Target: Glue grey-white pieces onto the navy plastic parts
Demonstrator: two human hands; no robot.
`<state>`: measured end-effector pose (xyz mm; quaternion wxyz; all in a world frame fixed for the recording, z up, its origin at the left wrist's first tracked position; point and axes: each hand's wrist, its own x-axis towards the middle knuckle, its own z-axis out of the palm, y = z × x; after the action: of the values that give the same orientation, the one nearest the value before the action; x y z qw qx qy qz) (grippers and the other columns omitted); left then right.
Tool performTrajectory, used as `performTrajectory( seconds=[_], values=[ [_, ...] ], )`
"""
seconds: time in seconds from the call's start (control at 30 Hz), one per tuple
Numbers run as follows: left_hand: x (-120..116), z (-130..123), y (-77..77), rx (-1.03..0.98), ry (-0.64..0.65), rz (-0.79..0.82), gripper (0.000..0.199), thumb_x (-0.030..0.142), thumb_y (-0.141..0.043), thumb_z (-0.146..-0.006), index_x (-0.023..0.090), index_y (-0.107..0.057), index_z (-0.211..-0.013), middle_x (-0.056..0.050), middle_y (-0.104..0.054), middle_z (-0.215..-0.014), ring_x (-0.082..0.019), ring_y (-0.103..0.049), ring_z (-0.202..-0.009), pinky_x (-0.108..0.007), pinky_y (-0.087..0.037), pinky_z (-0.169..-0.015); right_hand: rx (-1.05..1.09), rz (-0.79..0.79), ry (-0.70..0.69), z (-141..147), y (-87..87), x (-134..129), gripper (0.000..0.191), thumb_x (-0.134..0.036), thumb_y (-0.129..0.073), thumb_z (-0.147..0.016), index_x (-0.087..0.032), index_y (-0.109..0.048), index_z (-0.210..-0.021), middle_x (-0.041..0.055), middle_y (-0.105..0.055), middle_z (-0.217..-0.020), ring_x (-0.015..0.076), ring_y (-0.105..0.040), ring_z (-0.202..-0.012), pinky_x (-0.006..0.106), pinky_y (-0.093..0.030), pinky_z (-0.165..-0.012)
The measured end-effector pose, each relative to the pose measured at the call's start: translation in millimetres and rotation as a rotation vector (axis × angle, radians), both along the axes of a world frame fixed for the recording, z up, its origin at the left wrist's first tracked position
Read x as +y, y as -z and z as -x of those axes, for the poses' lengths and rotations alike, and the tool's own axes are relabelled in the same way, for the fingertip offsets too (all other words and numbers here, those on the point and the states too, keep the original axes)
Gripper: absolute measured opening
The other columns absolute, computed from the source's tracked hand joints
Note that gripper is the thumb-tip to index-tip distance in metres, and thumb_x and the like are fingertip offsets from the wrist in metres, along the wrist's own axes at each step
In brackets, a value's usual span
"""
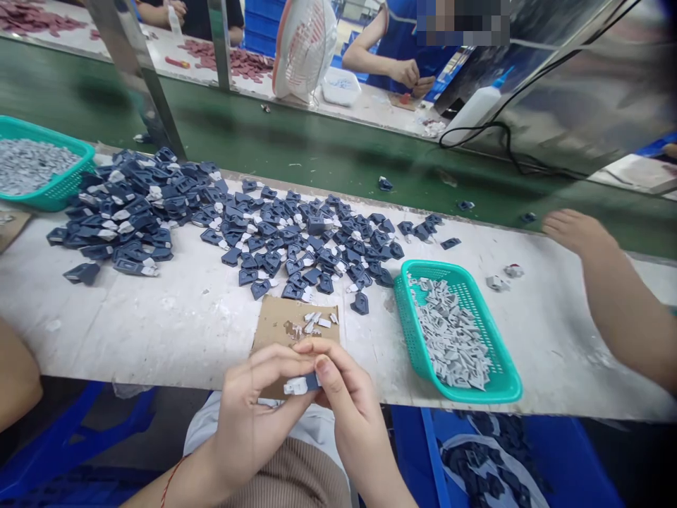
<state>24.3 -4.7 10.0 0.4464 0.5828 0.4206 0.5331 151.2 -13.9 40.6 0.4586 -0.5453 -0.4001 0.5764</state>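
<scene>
At the tabletop's (pixel 159 331) near edge, your left hand (pixel 254 416) and right hand (pixel 343 402) pinch one part (pixel 301 384) in their fingers; the blue pile (pixel 238 233) remains large, the tray (pixel 508 384) half full.

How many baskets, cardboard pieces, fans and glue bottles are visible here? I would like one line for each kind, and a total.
Teal plastic mesh baskets: 2, one at the left edge and one at the right
Brown cardboard piece: 1
White table fan: 1
White glue bottle with blue tip: 1
Total: 5
</scene>
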Motion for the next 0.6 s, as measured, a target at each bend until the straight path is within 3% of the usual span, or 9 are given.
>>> performTrajectory(
  seconds=[0.17,0.3,0.4,0.5,0.6],
  values=[
    [-1.7,-4.0,0.5,-0.017,-0.004,0.033,0.018,0.009,-0.076,-0.079,0.022,-0.076,-0.089,-0.001,-0.075,-0.086,-0.016,-0.073,-0.082,-0.022,-0.060,-0.074,-0.054,-0.003,0.060,2.7,-2.5,-0.1,0.030,-0.054,-0.061,-0.091,-0.032,-0.081,-0.094,0.0043,-0.079,-0.099,0.0243,-0.070,-0.097,0.032,-0.055,-0.085],
    [0.6,-3.5,-3.8,-0.006,0.031,-0.010,0.027,0.008,-0.074,-0.080,0.023,-0.072,-0.103,-0.003,-0.076,-0.092,-0.018,-0.074,-0.085,-0.025,-0.061,-0.078,0.000,0.122,0.105,-0.4,0.6,-4.0,0.048,-0.069,-0.053,-0.088,-0.031,-0.081,-0.100,0.0070,-0.077,-0.113,0.0287,-0.069,-0.107,0.036,-0.058,-0.085],
    [6.5,0.5,-4.5,0.087,0.054,-0.170,0.039,0.006,-0.070,-0.082,0.023,-0.067,-0.117,-0.004,-0.075,-0.096,-0.016,-0.073,-0.086,-0.025,-0.060,-0.081,0.024,0.206,0.107,-3.8,1.3,-7.1,0.061,-0.076,-0.044,-0.087,-0.030,-0.080,-0.107,0.0075,-0.073,-0.124,0.0303,-0.066,-0.115,0.037,-0.060,-0.084],
    [14.4,5.0,-2.4,0.158,0.143,-0.408,0.033,0.002,-0.064,-0.086,0.017,-0.069,-0.114,-0.005,-0.070,-0.088,-0.013,-0.069,-0.076,-0.020,-0.058,-0.070,0.025,0.237,0.088,-6.0,-1.7,-8.5,0.063,-0.072,-0.038,-0.093,-0.027,-0.079,-0.108,0.0074,-0.072,-0.127,0.0296,-0.063,-0.120,0.039,-0.059,-0.090],
    [20.9,7.4,-0.5,0.201,0.221,-0.510,0.031,-0.001,-0.064,-0.086,0.012,-0.068,-0.113,-0.008,-0.069,-0.088,-0.013,-0.069,-0.076,-0.021,-0.058,-0.070,0.041,0.257,0.093,-7.0,-3.6,-9.5,0.065,-0.073,-0.037,-0.092,-0.025,-0.079,-0.108,0.0086,-0.073,-0.124,0.0291,-0.067,-0.114,0.041,-0.058,-0.093]
  ],
)
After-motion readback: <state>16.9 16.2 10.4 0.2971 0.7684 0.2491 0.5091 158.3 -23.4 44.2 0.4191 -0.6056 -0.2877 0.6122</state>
